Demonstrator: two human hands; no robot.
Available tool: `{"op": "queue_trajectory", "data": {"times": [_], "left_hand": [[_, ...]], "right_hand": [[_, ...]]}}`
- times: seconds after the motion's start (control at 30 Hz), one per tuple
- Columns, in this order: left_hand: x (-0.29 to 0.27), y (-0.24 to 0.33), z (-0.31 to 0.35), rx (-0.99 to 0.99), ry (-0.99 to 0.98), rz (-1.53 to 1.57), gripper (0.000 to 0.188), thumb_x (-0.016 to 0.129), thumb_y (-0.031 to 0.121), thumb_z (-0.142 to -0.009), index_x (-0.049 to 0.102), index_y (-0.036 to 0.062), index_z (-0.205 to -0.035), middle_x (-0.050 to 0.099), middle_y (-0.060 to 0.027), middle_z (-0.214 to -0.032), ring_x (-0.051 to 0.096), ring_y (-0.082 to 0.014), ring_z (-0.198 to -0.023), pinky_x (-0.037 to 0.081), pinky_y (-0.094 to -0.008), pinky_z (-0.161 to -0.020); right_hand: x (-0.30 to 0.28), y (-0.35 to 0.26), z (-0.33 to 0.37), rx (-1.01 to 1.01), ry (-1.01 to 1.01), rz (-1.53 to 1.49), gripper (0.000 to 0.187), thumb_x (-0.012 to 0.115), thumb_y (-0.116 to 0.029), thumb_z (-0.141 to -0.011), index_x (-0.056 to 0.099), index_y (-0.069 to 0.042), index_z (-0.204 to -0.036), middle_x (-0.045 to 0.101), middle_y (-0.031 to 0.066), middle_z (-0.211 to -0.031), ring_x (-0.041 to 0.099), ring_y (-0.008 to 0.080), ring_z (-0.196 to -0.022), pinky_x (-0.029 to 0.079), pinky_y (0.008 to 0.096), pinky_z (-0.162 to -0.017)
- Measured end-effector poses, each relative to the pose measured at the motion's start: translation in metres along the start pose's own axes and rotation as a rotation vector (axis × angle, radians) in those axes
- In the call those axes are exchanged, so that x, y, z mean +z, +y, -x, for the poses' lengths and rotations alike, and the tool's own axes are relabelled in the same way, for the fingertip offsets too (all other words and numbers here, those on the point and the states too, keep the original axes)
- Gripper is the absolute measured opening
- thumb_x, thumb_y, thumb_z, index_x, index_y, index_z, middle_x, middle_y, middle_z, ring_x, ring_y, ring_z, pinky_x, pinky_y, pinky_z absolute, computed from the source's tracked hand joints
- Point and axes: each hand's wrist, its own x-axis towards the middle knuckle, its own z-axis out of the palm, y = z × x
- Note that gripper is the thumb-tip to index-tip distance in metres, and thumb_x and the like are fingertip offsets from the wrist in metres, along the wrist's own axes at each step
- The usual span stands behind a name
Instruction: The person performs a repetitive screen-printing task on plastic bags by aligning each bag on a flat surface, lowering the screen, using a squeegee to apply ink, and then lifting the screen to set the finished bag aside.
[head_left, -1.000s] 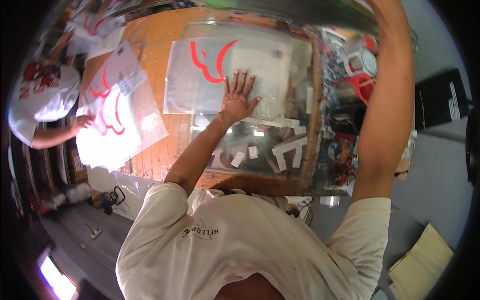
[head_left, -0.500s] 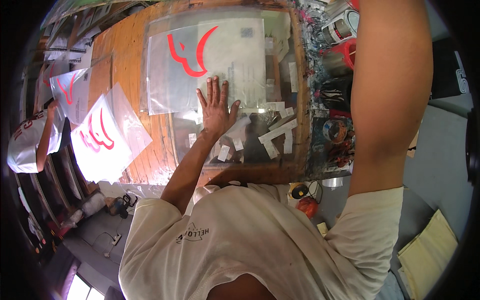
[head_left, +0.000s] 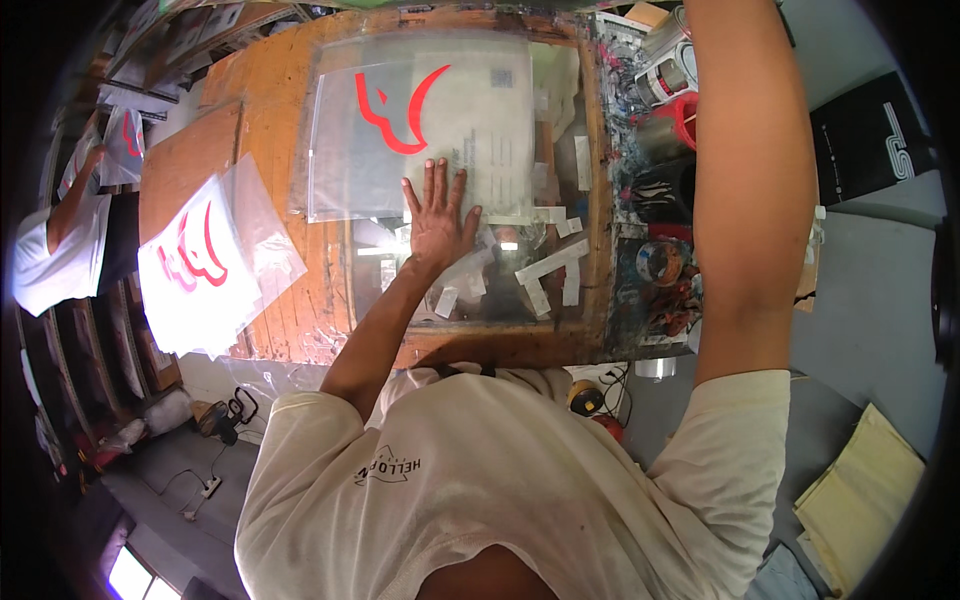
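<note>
My left hand (head_left: 441, 228) lies flat with its fingers spread, the fingertips on the lower part of a translucent plastic bag (head_left: 345, 180). The bag is spread out on a framed board set in the wooden table (head_left: 270, 110). A red curved print (head_left: 410, 135) shows on its upper half, and small dark print runs down its right part. Below the bag, around my wrist, are several whitish tape strips (head_left: 550, 262). My right forearm (head_left: 752, 190) reaches up past the top edge of the picture, so my right hand is out of sight.
At left, a stack of white bags with red prints (head_left: 195, 300) overlaps a clear bag (head_left: 268, 215). Beyond it a co-worker (head_left: 65, 260) handles printed bags by shelves. Paint cans, a red tub (head_left: 684, 122) and tape rolls (head_left: 660, 262) crowd the stained right edge.
The co-worker's printed bag has moved away from the stack toward the shelves. My view has shifted slightly; my left hand stays flat on the bag, and my right arm remains stretched forward.
</note>
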Motion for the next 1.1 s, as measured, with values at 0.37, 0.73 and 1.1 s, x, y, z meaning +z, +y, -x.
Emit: {"op": "queue_trajectory", "data": {"times": [0.37, 0.73, 1.1], "left_hand": [[0.003, -0.002, 0.005, 0.008, 0.020, -0.010, 0.067, 0.054, 0.036, -0.098, 0.039, 0.0033, -0.154, 0.020, -0.0235, -0.166, 0.008, -0.0395, -0.157, 0.002, -0.0717, -0.119], [-0.086, 0.027, 0.015, -0.039, 0.192, 0.613, 0.066, 0.061, 0.029, -0.098, 0.037, 0.0029, -0.155, 0.027, -0.0215, -0.165, 0.019, -0.0394, -0.155, 0.009, -0.0647, -0.122], [-0.093, 0.029, 0.096, -1.264, 0.070, 2.150, 0.038, 0.064, 0.038, -0.098, 0.052, 0.0143, -0.125, 0.052, -0.0083, -0.124, 0.053, -0.0279, -0.123, 0.043, -0.0534, -0.105]], "right_hand": [[0.001, -0.017, 0.023, 0.090, 0.010, -0.073, 0.069, 0.057, -0.064, -0.094, 0.075, -0.001, -0.070, 0.067, 0.0151, -0.064, 0.063, 0.0248, -0.059, 0.052, 0.0435, -0.061], [0.043, -0.040, 0.100, 0.080, -0.037, 0.047, 0.064, 0.057, -0.064, -0.094, 0.068, -0.002, -0.083, 0.070, 0.0165, -0.076, 0.068, 0.0313, -0.067, 0.053, 0.0431, -0.068], [0.267, 0.047, 0.139, 0.244, -0.252, -0.334, 0.043, 0.066, -0.008, -0.088, 0.059, -0.003, -0.130, 0.068, 0.0280, -0.112, 0.066, 0.0466, -0.102, 0.052, 0.0521, -0.088]]}}
